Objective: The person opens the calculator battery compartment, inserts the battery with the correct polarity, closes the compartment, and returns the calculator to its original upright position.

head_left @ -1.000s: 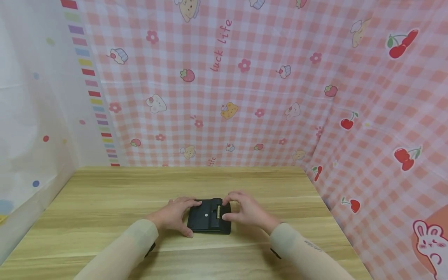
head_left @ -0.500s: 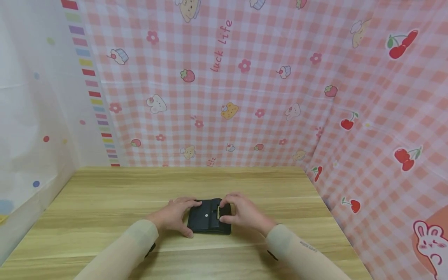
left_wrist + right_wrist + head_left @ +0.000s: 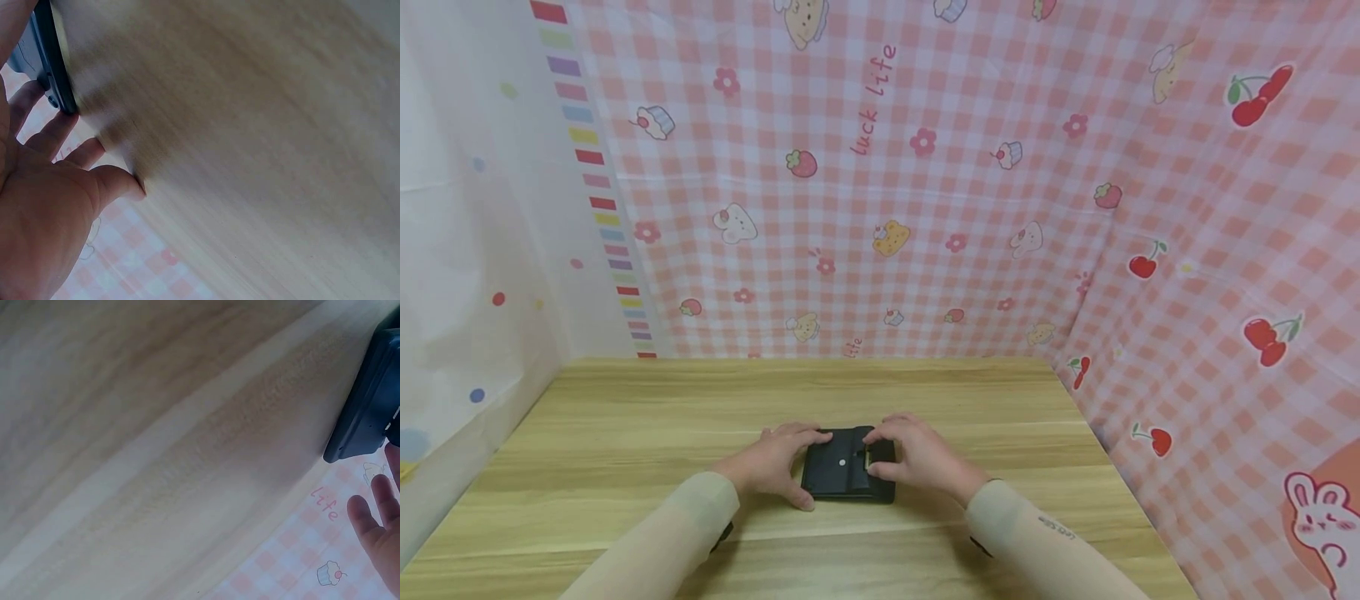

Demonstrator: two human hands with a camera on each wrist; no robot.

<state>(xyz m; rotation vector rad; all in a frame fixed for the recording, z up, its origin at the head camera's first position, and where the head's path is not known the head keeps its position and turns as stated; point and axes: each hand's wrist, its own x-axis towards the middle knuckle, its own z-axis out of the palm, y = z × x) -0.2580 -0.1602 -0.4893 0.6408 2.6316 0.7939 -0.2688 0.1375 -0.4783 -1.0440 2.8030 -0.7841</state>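
A flat black device (image 3: 829, 479), with a raised section, a small white dot and a battery compartment, lies on the wooden table. My left hand (image 3: 771, 462) holds its left side, thumb at the near edge and fingers at the far edge. In the left wrist view, the fingers (image 3: 59, 131) reach the device's dark edge (image 3: 56, 69). My right hand (image 3: 925, 458) pinches a small black battery cover (image 3: 883, 454) between thumb and forefinger, right at the compartment. A narrow strip of gold-coloured battery (image 3: 867, 460) shows beside the cover. The right wrist view catches the raised device corner (image 3: 365, 412) and some fingers.
The wooden table (image 3: 700, 400) runs back to a pink checked cloth (image 3: 850, 208) hanging behind it. More cloth hangs at the right (image 3: 1225, 292), and a white dotted cloth (image 3: 475, 250) at the left.
My right hand has moved slightly left with the cover, and less of the battery shows. The left hand and the device have stayed in place.
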